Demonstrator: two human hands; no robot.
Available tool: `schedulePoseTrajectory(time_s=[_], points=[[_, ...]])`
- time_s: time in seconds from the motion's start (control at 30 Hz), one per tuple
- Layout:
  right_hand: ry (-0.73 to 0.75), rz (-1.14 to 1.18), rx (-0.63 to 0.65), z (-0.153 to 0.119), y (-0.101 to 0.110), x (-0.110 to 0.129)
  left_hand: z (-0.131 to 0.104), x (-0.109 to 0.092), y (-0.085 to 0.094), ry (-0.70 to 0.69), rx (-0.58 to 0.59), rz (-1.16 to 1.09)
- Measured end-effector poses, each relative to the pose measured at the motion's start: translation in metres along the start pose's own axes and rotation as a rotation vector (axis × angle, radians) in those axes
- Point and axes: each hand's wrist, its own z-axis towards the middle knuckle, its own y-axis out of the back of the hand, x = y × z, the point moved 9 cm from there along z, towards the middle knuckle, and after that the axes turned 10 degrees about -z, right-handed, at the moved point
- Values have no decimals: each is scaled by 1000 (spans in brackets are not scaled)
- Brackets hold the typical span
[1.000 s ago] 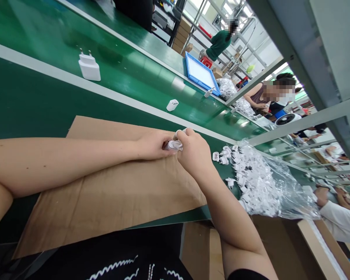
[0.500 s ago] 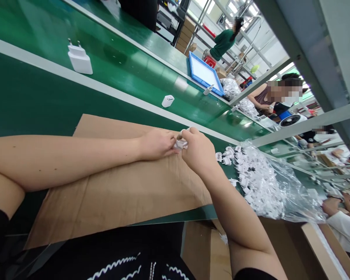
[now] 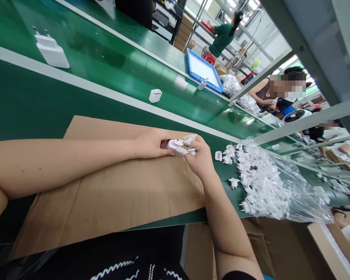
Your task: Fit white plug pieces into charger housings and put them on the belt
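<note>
A small white plug charger (image 3: 174,144) is held over the cardboard sheet (image 3: 128,186). My left hand (image 3: 151,144) is closed on its left end, with the fingertips partly hidden. From the right, my right hand (image 3: 202,157) reaches to its other end, thumb and forefinger converging on it. White covers wrap some of the right fingertips. Several loose white plugs (image 3: 227,159) lie on the green bench right of my right hand, and one more plug (image 3: 233,182) lies closer to me. Beside them is a clear plastic bag (image 3: 297,190) with a heap of white plugs.
Beyond a pale rail, the green belt (image 3: 113,66) carries a large white charger (image 3: 52,50), a smaller white charger (image 3: 155,95) and a white plug (image 3: 203,84). A blue-rimmed tray (image 3: 189,64) stands farther back. Metal framing (image 3: 303,116) crosses the right. Co-workers sit in the background.
My right fingers have spread from their tighter pinch, showing more of the charger. The chargers on the belt have shifted left in view.
</note>
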Motion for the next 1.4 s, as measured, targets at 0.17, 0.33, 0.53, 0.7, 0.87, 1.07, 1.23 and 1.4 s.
schedulePoseTrajectory(time_s=[0.17, 0.33, 0.53, 0.7, 0.87, 1.07, 1.23, 1.4], points=[[-17, -281, 45, 1, 2, 11, -2, -7, -1, -82, -8, 94], [0, -432, -10, -2, 3, 23, -11, -21, -7, -265, -74, 591], [-12, -76, -58, -7, -5, 1, -3, -8, -3, -64, -7, 324], [-318, 561, -93, -3, -11, -50, 40, 26, 38, 223, -174, 126], [-498, 1052, 105, -2, -25, -63, 98, 62, 95, 368, -390, 358], [-633, 1287, 134, -1, -29, -75, 110, 85, 119, 522, -385, 448], [-654, 1310, 65, 0, -30, -80, 63, 51, 157, 356, -573, 659], [-550, 1204, 110, 2, -29, -69, 15, 80, 204, 739, -483, 665]])
